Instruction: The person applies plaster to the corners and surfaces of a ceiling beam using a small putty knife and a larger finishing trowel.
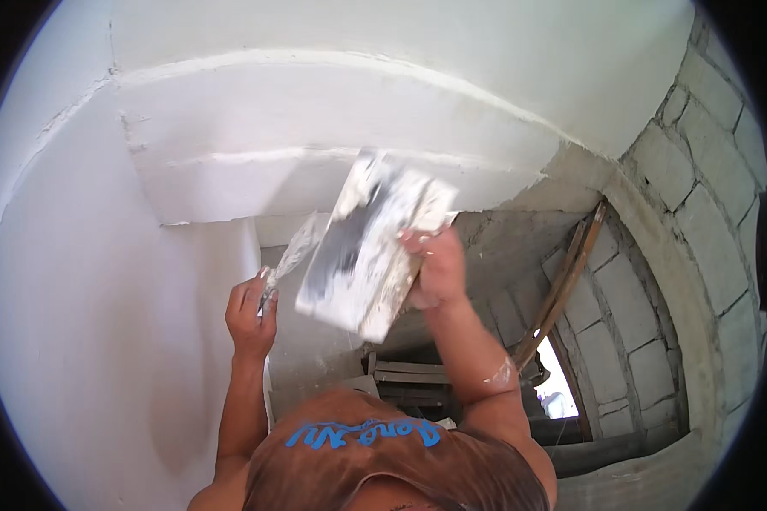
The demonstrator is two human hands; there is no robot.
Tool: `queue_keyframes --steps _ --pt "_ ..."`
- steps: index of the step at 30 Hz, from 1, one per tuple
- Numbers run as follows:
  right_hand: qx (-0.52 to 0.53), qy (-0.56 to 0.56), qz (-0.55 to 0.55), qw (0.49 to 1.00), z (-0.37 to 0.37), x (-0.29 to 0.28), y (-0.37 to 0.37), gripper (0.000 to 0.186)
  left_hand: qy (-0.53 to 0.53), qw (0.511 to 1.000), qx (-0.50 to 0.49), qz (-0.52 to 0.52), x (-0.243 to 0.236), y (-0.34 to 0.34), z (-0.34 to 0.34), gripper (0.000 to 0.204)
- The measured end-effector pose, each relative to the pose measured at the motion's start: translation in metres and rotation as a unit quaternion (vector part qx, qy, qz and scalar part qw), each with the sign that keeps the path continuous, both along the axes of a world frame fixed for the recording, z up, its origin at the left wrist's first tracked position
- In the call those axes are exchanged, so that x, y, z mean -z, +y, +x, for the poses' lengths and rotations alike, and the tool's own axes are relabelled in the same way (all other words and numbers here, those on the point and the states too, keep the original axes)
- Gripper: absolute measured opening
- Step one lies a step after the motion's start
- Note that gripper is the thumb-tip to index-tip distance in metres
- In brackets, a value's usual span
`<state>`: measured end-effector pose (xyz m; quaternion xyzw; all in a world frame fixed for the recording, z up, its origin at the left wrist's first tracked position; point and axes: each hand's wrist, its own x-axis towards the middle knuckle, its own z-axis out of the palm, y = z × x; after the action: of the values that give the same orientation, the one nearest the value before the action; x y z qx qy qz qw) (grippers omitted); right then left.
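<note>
My right hand (441, 271) is closed around the far edge side of a wide rectangular plastering trowel (354, 247), its handle mostly hidden. The metal face is smeared with white plaster, thickest along the edge by my fingers, and slightly blurred. To the left, my left hand (251, 313) grips a small pointed trowel (296, 247) caked with the same white material, its blade tilted up and right. The two tools are close together, and I cannot tell whether they touch. Above them runs a white plastered beam (256, 183).
A smooth white wall (77, 281) rises on the left. Bare grey blocks (656, 170) form the right wall. A wooden post (562, 285) leans beside a bright opening (556, 383). Stacked wooden boards (411, 372) lie below, near my chest. Unplastered concrete (571, 187) shows at the beam's right end.
</note>
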<state>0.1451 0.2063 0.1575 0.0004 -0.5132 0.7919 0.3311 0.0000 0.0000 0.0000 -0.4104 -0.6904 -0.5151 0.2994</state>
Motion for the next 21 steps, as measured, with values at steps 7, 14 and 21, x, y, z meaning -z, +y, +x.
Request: queue_keyframes --steps 7,14,21 --pt "0.427 0.092 0.719 0.541 -0.067 -0.126 -0.015 0.040 -0.159 0.986 0.035 0.035 0.021 -0.002 0.023 0.034" --pt "0.457 0.054 0.779 0.426 -0.120 -0.116 0.006 0.036 -0.168 0.981 0.095 0.011 0.023 0.003 0.034 0.038" --pt "0.435 0.009 0.778 0.453 -0.120 -0.115 0.009 0.035 -0.172 0.980 0.096 -0.003 0.029 0.009 0.035 0.038"
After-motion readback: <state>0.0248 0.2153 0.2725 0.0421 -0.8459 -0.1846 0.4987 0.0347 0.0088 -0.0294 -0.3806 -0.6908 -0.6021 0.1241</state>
